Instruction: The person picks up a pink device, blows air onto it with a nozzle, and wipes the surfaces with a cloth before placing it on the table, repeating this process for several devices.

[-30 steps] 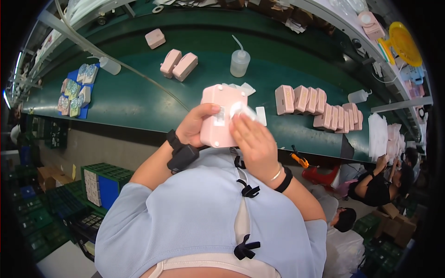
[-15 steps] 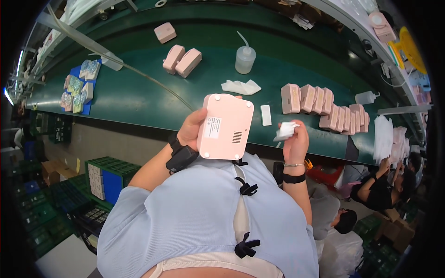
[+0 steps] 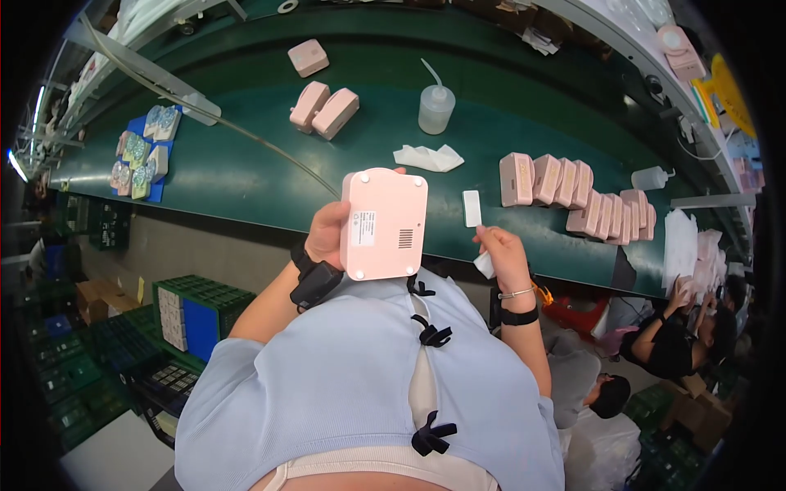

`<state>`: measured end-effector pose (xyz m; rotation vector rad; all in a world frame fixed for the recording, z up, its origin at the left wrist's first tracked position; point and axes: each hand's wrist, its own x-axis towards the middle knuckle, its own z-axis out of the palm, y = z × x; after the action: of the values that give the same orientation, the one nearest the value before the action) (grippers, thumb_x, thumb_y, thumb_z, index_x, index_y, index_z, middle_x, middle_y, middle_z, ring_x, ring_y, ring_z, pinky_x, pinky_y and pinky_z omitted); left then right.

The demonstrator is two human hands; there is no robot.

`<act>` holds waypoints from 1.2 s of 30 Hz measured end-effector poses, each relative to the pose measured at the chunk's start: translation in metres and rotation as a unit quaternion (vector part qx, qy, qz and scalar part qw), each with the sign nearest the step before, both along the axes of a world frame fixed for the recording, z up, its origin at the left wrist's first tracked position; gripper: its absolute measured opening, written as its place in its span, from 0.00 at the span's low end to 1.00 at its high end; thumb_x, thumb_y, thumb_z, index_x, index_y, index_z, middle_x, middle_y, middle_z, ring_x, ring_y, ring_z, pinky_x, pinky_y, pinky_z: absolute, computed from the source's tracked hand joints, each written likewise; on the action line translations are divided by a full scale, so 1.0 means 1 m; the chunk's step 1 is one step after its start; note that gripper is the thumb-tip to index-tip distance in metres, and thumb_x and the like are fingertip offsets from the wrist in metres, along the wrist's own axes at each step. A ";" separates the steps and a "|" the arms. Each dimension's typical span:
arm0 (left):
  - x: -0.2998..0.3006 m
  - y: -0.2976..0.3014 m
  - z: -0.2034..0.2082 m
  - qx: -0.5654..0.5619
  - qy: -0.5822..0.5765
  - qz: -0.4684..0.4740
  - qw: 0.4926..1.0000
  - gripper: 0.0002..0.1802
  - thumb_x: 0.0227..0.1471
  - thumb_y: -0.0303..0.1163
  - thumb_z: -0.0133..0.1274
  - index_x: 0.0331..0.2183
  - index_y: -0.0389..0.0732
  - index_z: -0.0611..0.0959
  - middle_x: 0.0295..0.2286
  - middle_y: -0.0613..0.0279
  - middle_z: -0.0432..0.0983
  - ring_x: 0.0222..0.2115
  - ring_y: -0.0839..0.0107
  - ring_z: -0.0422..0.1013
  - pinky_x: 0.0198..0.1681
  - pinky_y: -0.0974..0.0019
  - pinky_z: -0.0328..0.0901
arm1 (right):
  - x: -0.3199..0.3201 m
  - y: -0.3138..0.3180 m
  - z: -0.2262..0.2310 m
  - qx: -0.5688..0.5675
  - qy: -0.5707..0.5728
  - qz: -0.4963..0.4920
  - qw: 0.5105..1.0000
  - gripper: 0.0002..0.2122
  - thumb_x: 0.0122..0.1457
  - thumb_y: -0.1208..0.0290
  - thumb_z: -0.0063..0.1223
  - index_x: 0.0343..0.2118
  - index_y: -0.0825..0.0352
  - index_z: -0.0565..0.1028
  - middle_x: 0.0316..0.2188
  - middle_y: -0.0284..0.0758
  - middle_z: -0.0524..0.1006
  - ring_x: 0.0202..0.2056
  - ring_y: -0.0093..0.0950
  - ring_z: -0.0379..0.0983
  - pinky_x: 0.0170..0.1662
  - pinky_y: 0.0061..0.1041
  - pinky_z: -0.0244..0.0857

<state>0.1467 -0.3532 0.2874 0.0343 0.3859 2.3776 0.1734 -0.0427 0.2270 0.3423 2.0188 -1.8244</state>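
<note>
My left hand [image 3: 329,233] holds a pink square device [image 3: 384,223] up over the near edge of the green belt [image 3: 246,180], its flat back with a small label and vent slits facing me. My right hand [image 3: 502,250] is off to the right of it, near the belt's edge, closed on a small white wipe [image 3: 485,263]. A small white rectangular pad [image 3: 472,208] lies on the belt just above that hand. A crumpled white cloth [image 3: 428,157] lies further back.
A row of several pink devices [image 3: 577,196] stands on the belt to the right. Two more [image 3: 323,109] and a single one [image 3: 308,57] lie farther back, beside a squeeze bottle [image 3: 435,106]. A blue tray of parts [image 3: 143,151] is at left. Other people sit at lower right [image 3: 679,327].
My right hand has left the pink device and moved right and down with the white wipe. The device has turned its labelled back toward me and sits lower.
</note>
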 end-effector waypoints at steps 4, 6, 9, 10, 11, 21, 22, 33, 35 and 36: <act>0.003 -0.006 -0.006 -0.045 0.000 0.026 0.999 0.47 0.49 0.43 0.61 0.64 0.42 0.58 0.58 0.48 0.63 0.56 0.51 0.67 0.58 0.45 0.64 | 0.012 -0.006 -0.003 -0.025 -0.011 0.023 0.999 0.08 0.60 0.71 0.58 0.34 0.71 0.78 0.39 0.32 0.77 0.30 0.16 0.67 0.37 0.18 0.61; 0.004 -0.008 -0.007 -0.076 -0.046 0.046 0.995 0.40 0.52 0.38 0.60 0.62 0.41 0.61 0.53 0.53 0.70 0.50 0.57 0.72 0.55 0.50 0.68 | 0.013 -0.023 0.016 -0.047 0.117 0.083 0.989 0.16 0.55 0.71 0.63 0.45 0.71 0.76 0.44 0.35 0.78 0.32 0.16 0.71 0.38 0.18 0.64; -0.007 0.005 -0.003 -0.168 -0.065 0.063 0.982 0.37 0.54 0.40 0.59 0.61 0.41 0.63 0.53 0.55 0.69 0.50 0.58 0.72 0.54 0.47 0.68 | 0.005 -0.048 0.071 0.052 0.202 0.161 0.965 0.26 0.50 0.70 0.68 0.52 0.71 0.71 0.46 0.38 0.78 0.39 0.18 0.74 0.42 0.19 0.67; -0.009 0.012 0.000 -0.212 -0.076 0.067 0.972 0.36 0.55 0.41 0.59 0.60 0.42 0.64 0.53 0.55 0.69 0.50 0.58 0.72 0.54 0.46 0.68 | 0.004 -0.057 0.075 0.054 0.203 0.162 0.964 0.26 0.50 0.70 0.68 0.52 0.71 0.71 0.46 0.38 0.78 0.39 0.18 0.74 0.42 0.19 0.67; -0.010 0.021 0.002 -0.211 -0.075 0.068 0.972 0.36 0.55 0.41 0.59 0.60 0.42 0.64 0.53 0.55 0.69 0.50 0.58 0.72 0.54 0.46 0.68 | 0.003 -0.067 0.078 0.097 0.251 0.164 0.949 0.27 0.50 0.71 0.68 0.52 0.71 0.71 0.47 0.39 0.78 0.38 0.18 0.75 0.41 0.20 0.68; -0.012 0.022 0.007 -0.305 -0.175 0.040 0.935 0.26 0.61 0.47 0.51 0.55 0.41 0.71 0.49 0.59 0.70 0.54 0.66 0.64 0.60 0.50 0.58 | -0.010 -0.004 -0.025 -0.397 -0.139 -0.160 0.893 0.25 0.58 0.56 0.54 0.54 0.67 0.71 0.50 0.45 0.77 0.17 0.20 0.65 0.22 0.21 0.62; -0.011 0.015 -0.001 -0.301 -0.174 0.035 0.937 0.26 0.61 0.47 0.51 0.55 0.41 0.71 0.49 0.59 0.70 0.54 0.66 0.64 0.60 0.50 0.58 | -0.008 0.002 -0.036 -0.394 -0.137 -0.164 0.894 0.25 0.58 0.56 0.54 0.54 0.67 0.71 0.50 0.45 0.77 0.17 0.20 0.65 0.22 0.21 0.62; -0.001 -0.036 -0.044 -0.198 -0.220 0.072 0.953 0.15 0.61 0.39 0.50 0.45 0.41 0.78 0.44 0.61 0.75 0.43 0.67 0.72 0.47 0.62 0.68 | -0.036 0.035 -0.153 -0.752 -0.183 -0.299 0.559 0.27 0.55 0.57 0.46 0.54 0.70 0.70 0.50 0.48 0.76 0.15 0.20 0.56 0.19 0.19 0.52; -0.002 -0.039 -0.044 -0.191 -0.243 0.075 0.948 0.14 0.61 0.38 0.50 0.44 0.41 0.78 0.43 0.61 0.76 0.42 0.68 0.73 0.47 0.63 0.68 | -0.050 0.031 -0.168 -0.755 -0.160 -0.313 0.554 0.27 0.55 0.57 0.46 0.54 0.70 0.70 0.49 0.48 0.77 0.15 0.20 0.55 0.19 0.18 0.51; -0.003 -0.040 -0.044 -0.187 -0.254 0.075 0.946 0.14 0.61 0.38 0.50 0.44 0.41 0.78 0.42 0.62 0.77 0.41 0.68 0.73 0.46 0.63 0.69 | -0.057 0.028 -0.174 -0.756 -0.141 -0.325 0.550 0.26 0.55 0.57 0.46 0.54 0.69 0.71 0.48 0.49 0.77 0.14 0.20 0.55 0.19 0.18 0.51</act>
<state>0.1440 -0.3929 0.2434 -0.7914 0.5924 2.3076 0.1162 -0.0143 0.0534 0.7242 -0.4874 -2.8278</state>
